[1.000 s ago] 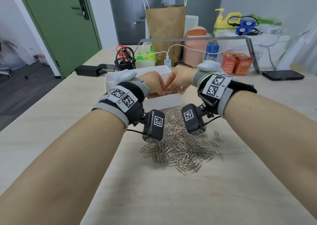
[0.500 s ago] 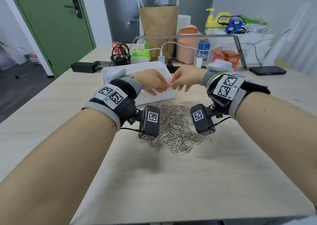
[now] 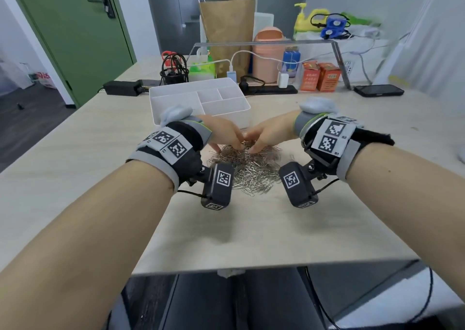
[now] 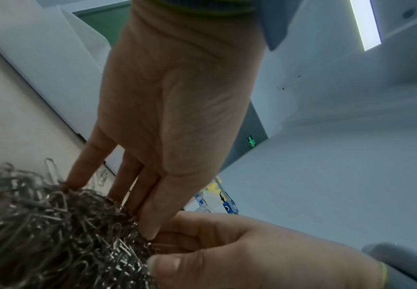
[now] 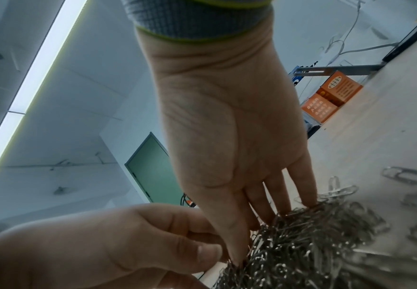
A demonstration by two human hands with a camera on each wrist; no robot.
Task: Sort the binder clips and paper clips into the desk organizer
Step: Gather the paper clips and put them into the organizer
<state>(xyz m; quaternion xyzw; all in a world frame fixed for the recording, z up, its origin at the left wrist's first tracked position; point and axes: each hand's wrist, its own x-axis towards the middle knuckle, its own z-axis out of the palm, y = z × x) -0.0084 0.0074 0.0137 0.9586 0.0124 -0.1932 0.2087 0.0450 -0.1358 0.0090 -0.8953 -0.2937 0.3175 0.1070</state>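
Observation:
A heap of silver paper clips (image 3: pixel 251 171) lies on the wooden table, in front of the white desk organizer (image 3: pixel 193 83). My left hand (image 3: pixel 232 144) and right hand (image 3: pixel 255 147) meet fingertip to fingertip at the heap's far edge. In the left wrist view the left hand (image 4: pixel 173 117) has straight fingers pressed into the paper clips (image 4: pixel 54 234), with the right hand (image 4: pixel 252 254) close beside it. In the right wrist view the right hand (image 5: pixel 227 127) digs its fingers into the paper clips (image 5: pixel 313 244) next to the left hand (image 5: pixel 103 244). No binder clips show.
Behind the organizer stand a black mesh pen holder (image 3: pixel 174 74), a power adapter (image 3: pixel 120 88), a brown paper bag (image 3: pixel 227 27), a pink bin (image 3: pixel 268 52) and orange boxes (image 3: pixel 320 76). A phone (image 3: pixel 378 90) lies at the far right. The table's near edge (image 3: pixel 251 266) runs below the heap.
Both hands have come back from over the organizer and dropped onto the far edge of the paper clip heap. The head view has tilted down and now shows the table's near edge.

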